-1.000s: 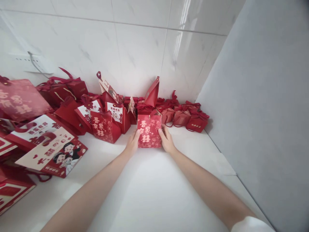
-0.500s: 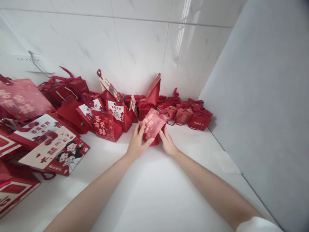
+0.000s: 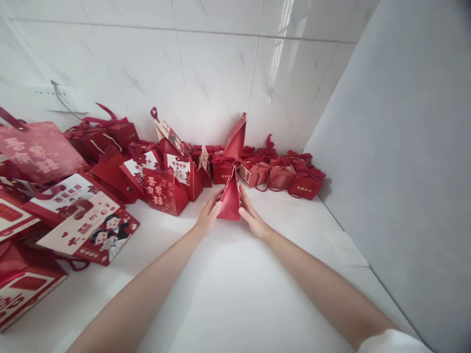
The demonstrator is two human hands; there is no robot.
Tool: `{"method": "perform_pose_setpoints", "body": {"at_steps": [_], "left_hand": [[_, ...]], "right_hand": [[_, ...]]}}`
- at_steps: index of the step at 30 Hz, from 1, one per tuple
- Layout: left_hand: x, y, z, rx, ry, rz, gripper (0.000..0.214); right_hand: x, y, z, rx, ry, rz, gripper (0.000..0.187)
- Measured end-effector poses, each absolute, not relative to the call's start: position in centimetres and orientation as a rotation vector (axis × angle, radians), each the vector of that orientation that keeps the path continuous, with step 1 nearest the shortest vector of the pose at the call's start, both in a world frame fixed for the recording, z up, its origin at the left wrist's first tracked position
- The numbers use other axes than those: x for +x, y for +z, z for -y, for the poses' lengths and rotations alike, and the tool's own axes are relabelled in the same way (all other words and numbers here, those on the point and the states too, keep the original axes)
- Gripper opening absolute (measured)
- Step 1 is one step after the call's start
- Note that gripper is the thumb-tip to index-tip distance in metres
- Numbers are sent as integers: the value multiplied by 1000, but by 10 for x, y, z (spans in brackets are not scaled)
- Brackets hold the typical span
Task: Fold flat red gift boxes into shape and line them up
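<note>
A red paper gift box [image 3: 231,202] with a peaked top stands on the white surface, its plain triangular side facing me. My left hand [image 3: 210,212] presses along its left face, the fingers partly behind it. On the other side, my right hand [image 3: 252,215] holds the right face with thumb and fingers. Just left of it stands a red gift box with white lettering [image 3: 164,191]. Behind that is a box with a white printed front [image 3: 179,171]. A row of small red ribbon-tied boxes [image 3: 282,175] lies behind and to the right.
Many red gift boxes crowd the left side, among them one with a cartoon couple [image 3: 110,235] and a large pink one [image 3: 40,152]. A tiled wall [image 3: 213,73] rises behind, and a grey panel [image 3: 412,147] borders the right. The white countertop [image 3: 228,294] stretches toward me.
The held gift box has been turned, so its narrow plain side now faces me instead of its pink lettered face. Both hands have shifted their hold around it.
</note>
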State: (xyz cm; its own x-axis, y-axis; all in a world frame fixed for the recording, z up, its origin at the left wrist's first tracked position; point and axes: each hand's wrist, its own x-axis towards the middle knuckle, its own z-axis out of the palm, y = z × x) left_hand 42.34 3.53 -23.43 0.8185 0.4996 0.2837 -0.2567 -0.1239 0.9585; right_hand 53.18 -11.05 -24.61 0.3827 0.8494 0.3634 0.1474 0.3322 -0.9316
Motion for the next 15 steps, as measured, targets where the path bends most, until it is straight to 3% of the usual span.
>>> {"method": "perform_pose_setpoints", "body": {"at_steps": [15], "left_hand": [[419,-232,-35,1604,594,-147,62]], "right_hand": [[532,-245,112,-1160,535,1151,85]]}}
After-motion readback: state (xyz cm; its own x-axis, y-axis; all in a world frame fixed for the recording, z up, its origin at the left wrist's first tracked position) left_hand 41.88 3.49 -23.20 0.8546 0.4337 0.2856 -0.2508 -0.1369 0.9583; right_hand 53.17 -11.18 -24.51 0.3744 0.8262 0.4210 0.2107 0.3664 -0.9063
